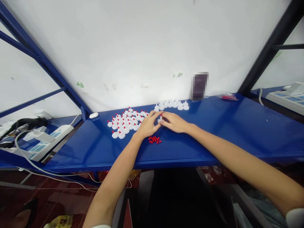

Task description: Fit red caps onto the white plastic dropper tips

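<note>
Over the middle of the blue table, my left hand (149,125) and my right hand (175,122) meet fingertip to fingertip. Between them they pinch a white nozzle cap (160,120), held upright with a small red tip at its top. Fingers partly cover the cap and the tip. Just below my left hand lies a small heap of loose red tip caps (154,140). To its left stand many white nozzle caps with red tips (125,122) in a spread group. Behind my hands, against the wall, is a cluster of bare white nozzle caps (175,104).
A blurred-out dark rectangular object (199,86) leans on the wall. Right of it lies a clear bag with red pieces (227,96). A white oval case (93,115) rests near the left frame post. White devices with cables (47,142) stand at the far left.
</note>
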The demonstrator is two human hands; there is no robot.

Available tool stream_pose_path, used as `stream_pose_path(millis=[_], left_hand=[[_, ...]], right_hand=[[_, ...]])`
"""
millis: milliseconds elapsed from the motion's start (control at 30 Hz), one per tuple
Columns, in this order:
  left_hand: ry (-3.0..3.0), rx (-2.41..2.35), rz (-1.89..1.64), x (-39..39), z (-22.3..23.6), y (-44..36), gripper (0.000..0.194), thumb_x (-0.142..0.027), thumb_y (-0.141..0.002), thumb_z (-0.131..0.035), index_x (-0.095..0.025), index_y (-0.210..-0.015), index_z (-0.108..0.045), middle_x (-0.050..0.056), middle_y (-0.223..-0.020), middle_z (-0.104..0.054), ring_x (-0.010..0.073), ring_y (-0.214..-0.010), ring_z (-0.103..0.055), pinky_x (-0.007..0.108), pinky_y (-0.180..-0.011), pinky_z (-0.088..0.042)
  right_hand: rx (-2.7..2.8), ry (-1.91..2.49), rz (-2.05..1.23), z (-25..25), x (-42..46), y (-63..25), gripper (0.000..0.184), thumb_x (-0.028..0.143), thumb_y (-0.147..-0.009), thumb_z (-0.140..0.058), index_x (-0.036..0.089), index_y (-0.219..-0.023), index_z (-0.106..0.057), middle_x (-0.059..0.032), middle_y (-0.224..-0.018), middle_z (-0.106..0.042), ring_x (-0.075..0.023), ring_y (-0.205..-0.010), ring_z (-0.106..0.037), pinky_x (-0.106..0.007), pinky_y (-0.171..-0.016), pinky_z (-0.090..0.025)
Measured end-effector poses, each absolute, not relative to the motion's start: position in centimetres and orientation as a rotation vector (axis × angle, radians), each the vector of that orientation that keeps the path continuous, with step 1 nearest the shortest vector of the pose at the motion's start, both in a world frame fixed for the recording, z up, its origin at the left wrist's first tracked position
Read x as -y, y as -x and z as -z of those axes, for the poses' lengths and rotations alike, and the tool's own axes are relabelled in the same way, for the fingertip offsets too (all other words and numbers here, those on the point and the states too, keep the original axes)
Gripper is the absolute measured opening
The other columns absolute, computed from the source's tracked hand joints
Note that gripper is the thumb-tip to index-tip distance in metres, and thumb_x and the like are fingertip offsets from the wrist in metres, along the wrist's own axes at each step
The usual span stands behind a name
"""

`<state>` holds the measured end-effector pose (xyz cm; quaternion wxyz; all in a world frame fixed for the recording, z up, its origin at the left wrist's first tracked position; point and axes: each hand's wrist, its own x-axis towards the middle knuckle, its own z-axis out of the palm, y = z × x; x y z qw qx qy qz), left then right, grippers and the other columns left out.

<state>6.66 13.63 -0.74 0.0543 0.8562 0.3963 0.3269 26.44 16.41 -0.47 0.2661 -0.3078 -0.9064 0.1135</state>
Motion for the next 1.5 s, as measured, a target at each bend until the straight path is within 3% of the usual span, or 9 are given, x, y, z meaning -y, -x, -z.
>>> stream_pose_path(millis=[267,500,867,1033,1233,1300,1367,1500], left_hand=[[-2.600,-1.234,-1.002,-14.2,1.0,-6.4,0.041,-0.024,-0.092,-0.052,-0.020,-0.133,-0.050,0.007,-0.118,-0.055,0.0153,-0.083,-0.057,0.031,-0.084,-0.048],[-2.595,-1.325,-1.047,-14.3,0.9,-6.3,0.020,-0.030,-0.097,-0.043,-0.017,-0.108,-0.053,0.006,-0.098,-0.057,0.0186,-0.086,-0.055,0.032,-0.080,-0.044],[-2.538,-1.256,-1.131,-14.2,0.5,-6.6,0.034,-0.045,-0.100,-0.028,-0.020,-0.082,-0.040,0.002,-0.075,-0.047,0.0170,-0.068,-0.044,0.032,-0.064,-0.033],[-2.539,-1.270,-1.132,-14.3,0.5,-6.3,0.032,-0.043,-0.100,-0.028,-0.020,-0.080,-0.040,0.002,-0.075,-0.049,0.0172,-0.068,-0.045,0.032,-0.065,-0.035],[-2.643,-1.372,-1.005,-14.3,0.4,-5.7,0.022,-0.034,-0.097,-0.036,-0.020,-0.082,-0.044,0.004,-0.077,-0.053,0.0186,-0.071,-0.048,0.033,-0.069,-0.041],[-2.685,-1.346,-0.962,-13.9,0.2,-5.9,0.019,-0.032,-0.096,-0.036,-0.020,-0.087,-0.047,0.005,-0.081,-0.055,0.0193,-0.073,-0.051,0.034,-0.071,-0.042],[-2.732,-1.290,-0.923,-13.5,0.0,-6.2,0.020,-0.031,-0.097,-0.036,-0.019,-0.096,-0.052,0.006,-0.089,-0.058,0.0202,-0.080,-0.054,0.034,-0.076,-0.045],[-2.768,-1.287,-0.847,-13.3,0.2,-6.6,0.032,-0.025,-0.092,-0.045,-0.018,-0.122,-0.053,0.009,-0.111,-0.059,0.0219,-0.097,-0.058,0.034,-0.085,-0.047]], right_hand=[[2.463,0.815,-0.411,0.3,-16.3,-26.4,0.037,0.048,-0.101,-0.036,0.019,-0.087,-0.053,-0.0042,-0.082,-0.061,-0.0176,-0.071,-0.053,-0.028,-0.068,-0.036],[2.483,0.732,-0.503,0.1,-16.1,-26.6,0.036,0.047,-0.100,-0.039,0.018,-0.093,-0.058,-0.0035,-0.080,-0.064,-0.0173,-0.069,-0.054,-0.028,-0.068,-0.035],[2.482,0.720,-0.586,0.0,-15.9,-26.5,0.039,0.046,-0.101,-0.037,0.017,-0.099,-0.063,-0.0031,-0.076,-0.064,-0.0170,-0.068,-0.057,-0.028,-0.068,-0.036],[2.353,0.712,-0.712,0.5,-16.2,-26.5,0.046,0.050,-0.101,-0.033,0.018,-0.084,-0.061,-0.0004,-0.069,-0.061,-0.0154,-0.066,-0.055,-0.027,-0.068,-0.039],[2.080,0.837,-0.666,1.0,-17.5,-26.8,0.050,0.047,-0.100,-0.028,0.017,-0.084,-0.065,0.0007,-0.062,-0.056,-0.0155,-0.061,-0.054,-0.028,-0.067,-0.041],[2.051,0.972,-0.510,1.0,-18.3,-27.2,0.045,0.043,-0.099,-0.031,0.017,-0.085,-0.065,-0.0026,-0.069,-0.061,-0.0181,-0.068,-0.057,-0.030,-0.071,-0.043],[2.062,1.135,-0.276,1.2,-19.1,-27.7,0.034,0.038,-0.095,-0.040,0.017,-0.090,-0.067,-0.0089,-0.088,-0.066,-0.0240,-0.086,-0.058,-0.036,-0.082,-0.044],[2.072,1.421,0.022,2.0,-20.3,-28.8,0.037,0.033,-0.087,-0.052,0.015,-0.117,-0.065,-0.0195,-0.129,-0.052,-0.0385,-0.120,-0.045,-0.054,-0.099,-0.039]])
